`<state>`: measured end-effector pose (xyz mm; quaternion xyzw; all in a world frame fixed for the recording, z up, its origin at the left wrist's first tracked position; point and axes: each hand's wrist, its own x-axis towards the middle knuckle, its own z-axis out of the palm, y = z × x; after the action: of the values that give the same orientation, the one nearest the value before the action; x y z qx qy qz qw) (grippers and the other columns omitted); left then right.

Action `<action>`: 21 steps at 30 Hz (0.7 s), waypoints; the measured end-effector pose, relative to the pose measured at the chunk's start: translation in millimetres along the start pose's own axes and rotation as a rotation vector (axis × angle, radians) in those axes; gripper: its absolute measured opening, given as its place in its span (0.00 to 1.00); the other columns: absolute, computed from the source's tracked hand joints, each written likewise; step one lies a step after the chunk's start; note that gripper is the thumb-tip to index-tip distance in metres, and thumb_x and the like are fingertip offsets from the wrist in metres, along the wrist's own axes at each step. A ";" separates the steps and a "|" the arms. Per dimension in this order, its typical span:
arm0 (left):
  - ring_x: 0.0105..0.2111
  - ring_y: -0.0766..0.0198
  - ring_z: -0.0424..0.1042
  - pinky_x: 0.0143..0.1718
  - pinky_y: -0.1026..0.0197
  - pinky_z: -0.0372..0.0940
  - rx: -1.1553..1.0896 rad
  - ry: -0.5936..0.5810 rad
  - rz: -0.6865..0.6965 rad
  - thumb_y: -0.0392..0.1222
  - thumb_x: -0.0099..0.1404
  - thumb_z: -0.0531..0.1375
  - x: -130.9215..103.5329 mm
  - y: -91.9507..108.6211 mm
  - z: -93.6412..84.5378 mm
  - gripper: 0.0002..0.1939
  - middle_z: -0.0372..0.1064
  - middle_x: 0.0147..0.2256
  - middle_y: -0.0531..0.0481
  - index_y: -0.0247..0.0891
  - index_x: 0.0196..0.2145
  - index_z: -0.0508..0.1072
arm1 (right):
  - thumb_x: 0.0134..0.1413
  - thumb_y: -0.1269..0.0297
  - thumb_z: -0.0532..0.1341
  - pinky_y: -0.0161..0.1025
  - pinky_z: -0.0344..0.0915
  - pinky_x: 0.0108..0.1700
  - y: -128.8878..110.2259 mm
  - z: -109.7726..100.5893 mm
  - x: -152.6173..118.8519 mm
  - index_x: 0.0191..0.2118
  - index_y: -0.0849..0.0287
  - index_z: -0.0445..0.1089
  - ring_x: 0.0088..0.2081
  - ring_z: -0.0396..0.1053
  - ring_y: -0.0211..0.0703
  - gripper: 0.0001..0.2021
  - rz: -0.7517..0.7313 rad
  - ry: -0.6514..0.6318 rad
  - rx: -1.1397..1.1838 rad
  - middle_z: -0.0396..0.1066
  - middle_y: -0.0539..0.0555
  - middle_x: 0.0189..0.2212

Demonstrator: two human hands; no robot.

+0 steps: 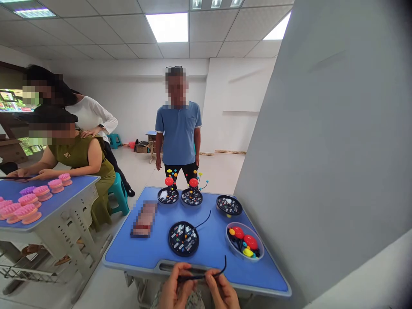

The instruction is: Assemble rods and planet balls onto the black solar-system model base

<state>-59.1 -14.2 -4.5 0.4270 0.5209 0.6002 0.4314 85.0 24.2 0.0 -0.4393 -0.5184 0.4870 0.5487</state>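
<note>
Fingertips of the left hand (pixel 175 287) and right hand (pixel 222 289) pinch a thin black rod (pixel 224 267) at the near edge of the blue tabletop (pixel 148 253).

Its free end curves up past the right hand; just beyond, nearer the tabletop's middle, a round black base (pixel 183 248) lies flat with a curved stem (pixel 203 221) rising from it. Toward the right edge, a clear tub (pixel 228 245) holds red balls and small yellow pieces; another black base (pixel 229 206) sits by the far right corner. Two bases with red balls (pixel 168 197) stand along the far edge, and a pixelated rectangular item (pixel 144 219) lies near the left edge.
</note>
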 end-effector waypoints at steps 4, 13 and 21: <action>0.33 0.57 0.78 0.40 0.60 0.70 0.149 -0.008 0.053 0.64 0.65 0.53 4.5 -2.1 -5.7 0.22 0.79 0.32 0.48 0.44 0.38 0.72 | 0.45 0.40 0.68 0.36 0.71 0.44 3.6 -2.4 6.4 0.38 0.58 0.79 0.39 0.74 0.48 0.25 0.066 0.028 0.058 0.79 0.55 0.33; 0.38 0.54 0.80 0.40 0.59 0.71 0.393 0.154 0.204 0.57 0.64 0.57 43.1 29.7 -17.1 0.16 0.83 0.35 0.48 0.44 0.34 0.78 | 0.47 0.40 0.67 0.36 0.72 0.38 -13.6 -13.0 18.9 0.42 0.56 0.79 0.32 0.72 0.45 0.25 -0.005 0.057 0.038 0.78 0.53 0.31; 0.41 0.51 0.79 0.46 0.52 0.69 0.429 0.337 0.266 0.55 0.61 0.58 106.3 45.7 0.9 0.15 0.83 0.40 0.46 0.44 0.36 0.79 | 0.43 0.38 0.67 0.37 0.70 0.31 6.7 3.0 12.1 0.40 0.54 0.79 0.29 0.71 0.46 0.25 -0.016 0.178 0.142 0.74 0.52 0.25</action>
<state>-89.6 84.5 47.7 0.4671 0.6395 0.5902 0.1565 81.3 37.1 -4.7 -0.4368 -0.4352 0.4771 0.6263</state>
